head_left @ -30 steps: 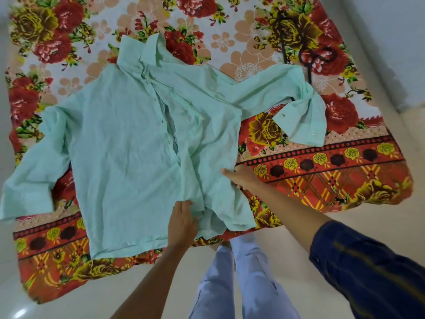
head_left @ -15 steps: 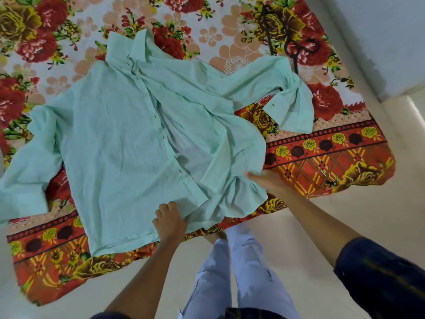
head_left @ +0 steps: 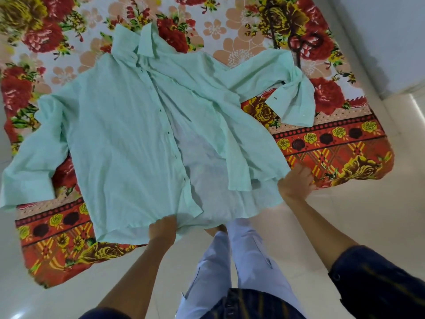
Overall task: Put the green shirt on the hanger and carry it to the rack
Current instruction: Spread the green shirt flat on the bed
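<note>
The pale green shirt (head_left: 124,134) lies front up on a flowered bedspread, collar at the far end, its front open so the inside of the back shows. My left hand (head_left: 162,230) grips the bottom hem of the left front panel. My right hand (head_left: 296,183) holds the bottom corner of the right front panel, pulled out to the right. A dark hanger (head_left: 299,46) lies on the bedspread at the far right, partly under the shirt's right sleeve.
The red and orange flowered bedspread (head_left: 333,146) covers the bed and hangs over its near edge. Pale tiled floor (head_left: 345,226) lies below and to the right. A white wall (head_left: 379,31) stands at the far right. My legs in light trousers are below the shirt.
My right hand has drawn the right front panel out to the right, opening the shirt and flattening it. My left hand has slid down to the hem and gripped it.
</note>
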